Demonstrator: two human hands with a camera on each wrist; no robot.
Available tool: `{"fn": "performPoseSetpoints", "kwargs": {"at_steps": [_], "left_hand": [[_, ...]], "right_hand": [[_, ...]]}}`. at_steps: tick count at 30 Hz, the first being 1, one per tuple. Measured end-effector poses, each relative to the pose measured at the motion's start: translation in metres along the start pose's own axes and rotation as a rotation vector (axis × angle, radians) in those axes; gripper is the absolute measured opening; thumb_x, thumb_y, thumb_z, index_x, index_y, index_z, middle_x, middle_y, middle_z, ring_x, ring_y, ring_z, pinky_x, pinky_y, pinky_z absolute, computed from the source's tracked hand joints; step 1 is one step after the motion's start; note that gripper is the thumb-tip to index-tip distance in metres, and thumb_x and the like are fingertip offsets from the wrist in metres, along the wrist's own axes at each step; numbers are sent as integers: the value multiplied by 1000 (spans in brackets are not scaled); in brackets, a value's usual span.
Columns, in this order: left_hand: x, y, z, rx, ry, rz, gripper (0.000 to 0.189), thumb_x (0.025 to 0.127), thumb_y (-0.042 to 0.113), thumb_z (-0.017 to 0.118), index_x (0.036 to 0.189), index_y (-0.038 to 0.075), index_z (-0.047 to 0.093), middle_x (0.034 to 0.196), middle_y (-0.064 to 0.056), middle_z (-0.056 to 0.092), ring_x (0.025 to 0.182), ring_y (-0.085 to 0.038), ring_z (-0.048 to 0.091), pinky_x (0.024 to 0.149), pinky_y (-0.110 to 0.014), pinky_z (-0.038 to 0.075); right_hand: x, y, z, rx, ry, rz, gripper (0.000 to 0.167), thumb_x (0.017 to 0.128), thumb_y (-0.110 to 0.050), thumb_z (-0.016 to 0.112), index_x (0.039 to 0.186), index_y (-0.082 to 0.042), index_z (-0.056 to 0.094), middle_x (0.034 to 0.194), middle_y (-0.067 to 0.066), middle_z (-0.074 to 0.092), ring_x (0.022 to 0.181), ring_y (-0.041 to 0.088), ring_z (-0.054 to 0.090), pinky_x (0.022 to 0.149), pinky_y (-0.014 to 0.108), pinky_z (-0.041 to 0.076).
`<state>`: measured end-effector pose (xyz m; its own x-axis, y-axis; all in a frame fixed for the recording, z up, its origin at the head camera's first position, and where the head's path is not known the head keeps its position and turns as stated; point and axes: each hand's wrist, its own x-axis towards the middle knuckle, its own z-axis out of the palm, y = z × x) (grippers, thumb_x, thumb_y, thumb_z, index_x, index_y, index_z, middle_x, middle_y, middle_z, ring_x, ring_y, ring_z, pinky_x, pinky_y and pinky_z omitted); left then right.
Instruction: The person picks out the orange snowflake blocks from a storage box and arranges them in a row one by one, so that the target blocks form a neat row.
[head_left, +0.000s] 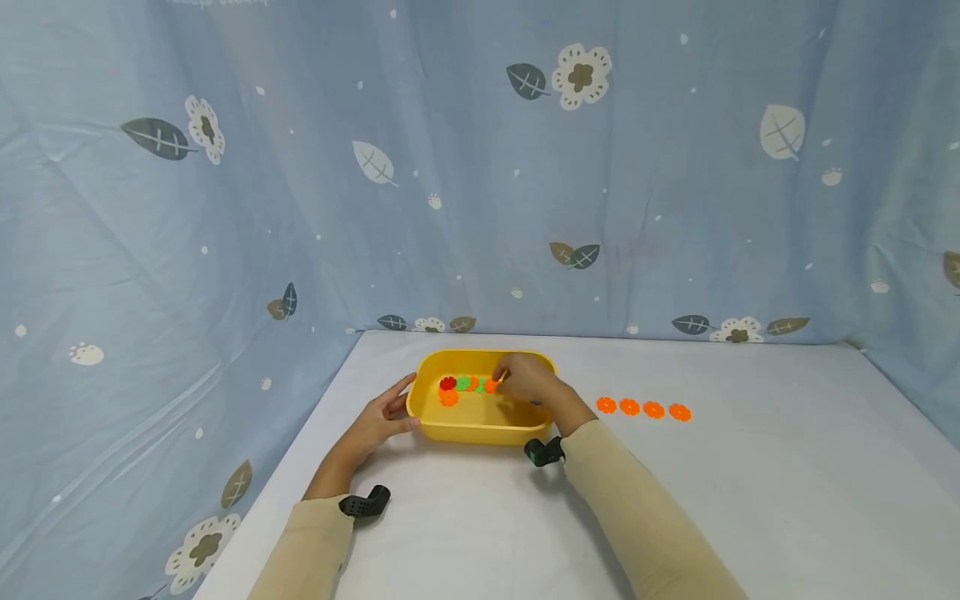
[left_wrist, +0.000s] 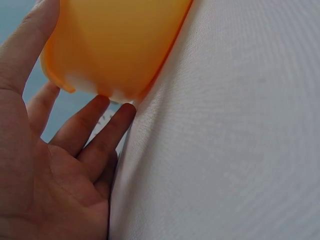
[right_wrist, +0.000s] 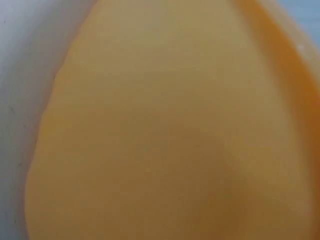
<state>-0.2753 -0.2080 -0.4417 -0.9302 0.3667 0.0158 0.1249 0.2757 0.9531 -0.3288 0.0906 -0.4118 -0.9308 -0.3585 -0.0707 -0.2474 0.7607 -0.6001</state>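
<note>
A yellow plastic basin (head_left: 480,434) stands on the white-covered table. Inside it lie several small flower-shaped discs: a red disc (head_left: 447,383), a green disc (head_left: 463,383) and orange ones, among them an orange disc (head_left: 449,398) nearer the front. My left hand (head_left: 377,422) is at the basin's left end, and the left wrist view shows its fairly straight fingertips (left_wrist: 128,111) touching the wall. My right hand (head_left: 527,377) reaches over the front right rim, its fingers bent down beside another orange disc (head_left: 491,387). Whether they pinch anything is hidden. The right wrist view holds only blurred yellow basin wall (right_wrist: 160,100).
To the right of the basin, several orange flower discs (head_left: 653,410) lie in a row on the white tablecloth (head_left: 787,467). A blue curtain (head_left: 480,183) with leaf and flower prints hangs behind the table and along its left side.
</note>
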Motion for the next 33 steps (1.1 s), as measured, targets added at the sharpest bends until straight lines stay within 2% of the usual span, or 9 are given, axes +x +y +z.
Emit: {"fn": "performPoseSetpoints", "kwargs": {"at_steps": [4,11,13,16,21,23,30,33], "left_hand": [[0,1,1,2,3,-6,81,89,8,70,156,16,24,150,-18,38,135,-33,40,109,-50,31],[1,0,2,0,-3,-3,81,90,8,70,156,16,24,149,-18,39,135,-33,41,109,-49,32],[1,-1,1,1,-2,1,81,90,8,70,156,16,24,149,-18,39,135,-33,41,108,-48,32],[2,-2,1,0,-6,9,81,90,7,69,156,15,24,149,-18,38,134,-32,41,108,-47,34],[2,-3,0,-16,-16,19,81,90,5,69,156,15,23,149,-21,39,132,-34,44,105,-44,39],[2,-3,-1,-16,-12,14,81,90,6,69,156,16,24,148,-20,39,131,-34,45,105,-43,39],[2,-2,-1,-28,-13,22,81,90,5,69,156,14,23,148,-21,39,131,-35,45,106,-45,37],[2,-2,-1,-29,-17,28,81,90,4,68,156,13,23,148,-21,38,132,-35,44,106,-45,37]], "right_hand": [[5,3,5,-12,-34,29,25,91,-15,67,115,-9,68,99,4,64,78,18,56,68,29,48],[9,7,11,-65,-73,84,30,88,-12,69,118,-11,68,122,6,61,90,22,52,79,31,48],[9,7,12,-69,-84,94,30,88,-12,68,118,-13,68,124,6,61,92,22,52,81,32,47],[10,7,12,-79,-89,94,25,88,-12,68,113,-14,70,119,5,62,91,22,52,79,31,47],[10,6,13,-81,-81,78,9,87,-11,70,96,-14,70,99,3,63,83,22,52,69,29,45],[10,6,14,-81,-72,73,7,87,-10,71,94,-13,69,96,3,62,83,22,52,68,29,44],[12,6,15,-116,-34,81,25,86,-16,74,109,-9,67,106,6,63,90,23,52,81,33,47],[11,5,15,-120,-38,98,27,86,-18,75,110,-8,67,107,6,63,92,23,53,87,35,48]]}}
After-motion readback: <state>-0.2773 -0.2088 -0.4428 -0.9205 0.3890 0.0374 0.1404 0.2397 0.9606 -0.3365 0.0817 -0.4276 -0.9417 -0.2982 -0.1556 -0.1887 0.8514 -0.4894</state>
